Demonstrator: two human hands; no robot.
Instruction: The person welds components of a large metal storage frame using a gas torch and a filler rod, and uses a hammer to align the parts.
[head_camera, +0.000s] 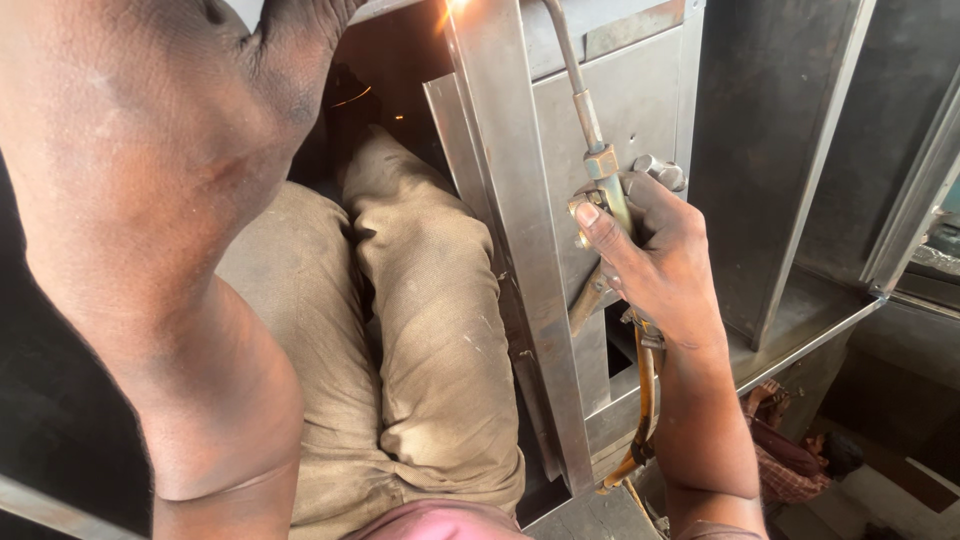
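Observation:
My right hand (650, 250) grips the brass handle of a gas torch (598, 150). Its thin curved tube runs up to the top edge, where a bright flame and sparks (452, 6) show against a long steel strip (520, 230) of a sheet-metal frame. An orange hose (648, 400) hangs from the torch below my wrist. My left arm fills the left side, reaching upward; only the wrist and heel of my left hand (285, 45) show, the fingers lie outside the frame. My knees in tan trousers (420, 320) sit between the arms.
Grey sheet-metal panels (770, 150) and a shelf edge (800, 340) stand to the right of the torch. Far below at the lower right, another person in a checked shirt (790, 455) is on the floor.

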